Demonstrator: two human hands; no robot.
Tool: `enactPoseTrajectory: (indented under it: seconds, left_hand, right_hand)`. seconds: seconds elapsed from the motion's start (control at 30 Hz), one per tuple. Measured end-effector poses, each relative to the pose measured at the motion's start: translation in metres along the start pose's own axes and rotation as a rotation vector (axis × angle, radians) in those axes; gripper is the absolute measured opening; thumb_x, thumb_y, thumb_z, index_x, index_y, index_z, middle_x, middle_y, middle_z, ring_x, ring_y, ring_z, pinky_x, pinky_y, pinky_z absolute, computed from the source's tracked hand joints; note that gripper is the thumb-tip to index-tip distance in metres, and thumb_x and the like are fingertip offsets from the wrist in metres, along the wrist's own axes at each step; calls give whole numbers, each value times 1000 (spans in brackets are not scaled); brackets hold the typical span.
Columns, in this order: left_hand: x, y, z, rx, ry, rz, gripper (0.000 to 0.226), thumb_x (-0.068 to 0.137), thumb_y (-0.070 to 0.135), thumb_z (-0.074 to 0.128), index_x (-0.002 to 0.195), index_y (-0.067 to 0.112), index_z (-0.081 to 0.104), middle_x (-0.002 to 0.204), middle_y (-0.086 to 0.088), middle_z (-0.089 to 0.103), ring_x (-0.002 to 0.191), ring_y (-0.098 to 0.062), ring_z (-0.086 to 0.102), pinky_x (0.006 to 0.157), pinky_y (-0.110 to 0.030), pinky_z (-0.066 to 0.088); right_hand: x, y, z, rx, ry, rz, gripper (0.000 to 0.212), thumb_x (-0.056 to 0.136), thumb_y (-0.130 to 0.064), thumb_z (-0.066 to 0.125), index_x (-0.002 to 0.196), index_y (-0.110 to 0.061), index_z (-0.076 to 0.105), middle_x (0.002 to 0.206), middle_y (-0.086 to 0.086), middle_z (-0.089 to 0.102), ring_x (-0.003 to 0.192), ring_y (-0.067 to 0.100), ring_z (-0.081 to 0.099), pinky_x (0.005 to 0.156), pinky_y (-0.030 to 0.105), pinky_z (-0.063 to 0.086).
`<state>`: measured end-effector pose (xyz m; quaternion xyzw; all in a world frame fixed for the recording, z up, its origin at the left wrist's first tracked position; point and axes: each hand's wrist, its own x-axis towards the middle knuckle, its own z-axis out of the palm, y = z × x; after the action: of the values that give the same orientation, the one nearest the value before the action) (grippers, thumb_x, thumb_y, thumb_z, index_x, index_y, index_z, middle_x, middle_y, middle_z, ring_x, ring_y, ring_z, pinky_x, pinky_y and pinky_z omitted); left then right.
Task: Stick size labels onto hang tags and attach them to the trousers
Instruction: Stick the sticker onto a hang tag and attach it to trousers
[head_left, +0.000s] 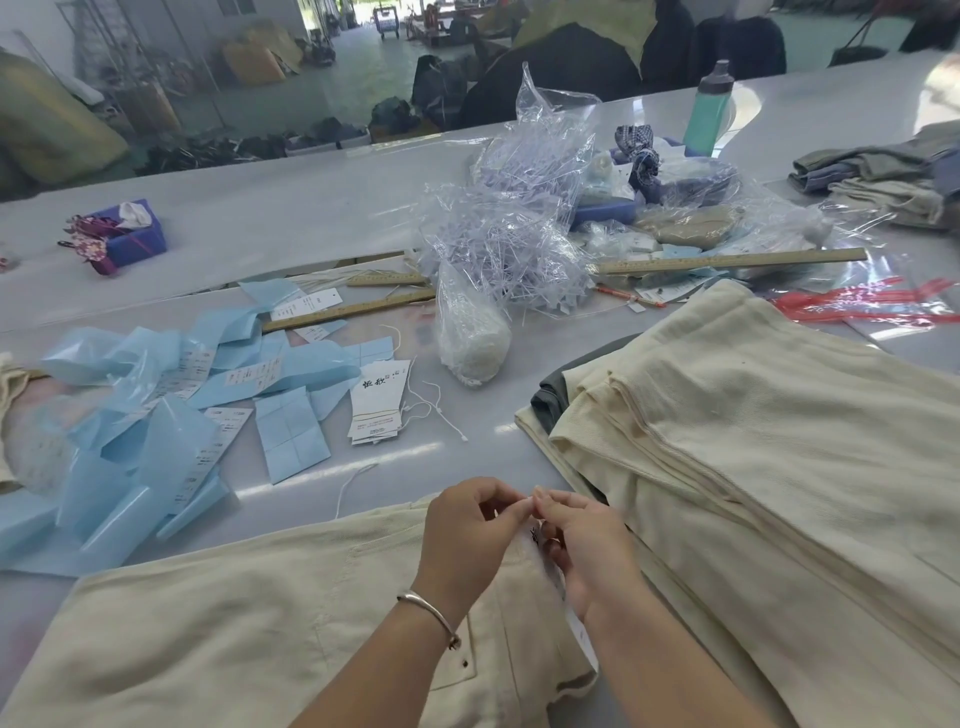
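Note:
Cream trousers (249, 613) lie flat at the near edge of the table. Over their right end, my left hand (467, 530) and my right hand (582, 540) meet fingertip to fingertip and pinch something small and white, probably a tag string; it is too small to name surely. A white hang tag (574, 618) with black print hangs below my right hand, partly hidden by it. A small stack of hang tags (376, 405) with white strings lies further back on the table. Blue label backing sheets (171, 400) with white size labels are strewn at the left.
A pile of folded cream trousers (769, 415) fills the right side. Clear bags of plastic tag fasteners (509, 249), wooden rulers (727, 260), a green bottle (709, 109), a blue tissue box (130, 234) and folded garments (883, 176) sit further back.

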<state>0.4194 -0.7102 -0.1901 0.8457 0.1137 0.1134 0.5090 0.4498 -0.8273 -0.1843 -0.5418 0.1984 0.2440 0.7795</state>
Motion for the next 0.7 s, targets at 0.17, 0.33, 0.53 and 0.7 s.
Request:
enactPoseTrajectory:
  seconds: [0.17, 0.33, 0.53, 0.7]
  left_hand:
    - [9, -13, -10, -120, -83, -37, 18, 72, 16, 85, 68, 19, 67, 63, 6, 65, 57, -6, 53, 58, -18, 42]
    - [9, -20, -3, -31, -11, -23, 26, 70, 28, 86, 77, 25, 61, 80, 9, 63, 61, -2, 51, 62, -15, 43]
    - [4, -30, -20, 179, -77, 5, 27, 77, 31, 79, 74, 37, 53, 92, 8, 55, 66, 5, 56, 65, -8, 38]
    - [-21, -78, -102, 268, 112, -143, 23, 82, 22, 72, 71, 32, 56, 89, 7, 56, 76, -2, 59, 69, -18, 38]
  right_hand:
    - [3, -1, -4, -92, -45, 20, 12, 87, -3, 64, 76, -4, 68, 55, 2, 56, 51, 11, 41, 51, 21, 31]
    - [9, -3, -10, -169, -34, 28, 4, 84, -5, 69, 84, -2, 71, 63, 4, 57, 52, 11, 44, 54, 22, 35]
    - [11, -7, -6, -636, 139, -408, 14, 74, 0, 73, 76, -13, 66, 73, 1, 64, 66, 14, 57, 63, 26, 48]
    - [-1, 21, 43, -1048, -84, -613, 20, 80, -21, 71, 95, -25, 59, 96, -7, 62, 83, 11, 57, 74, 27, 45]
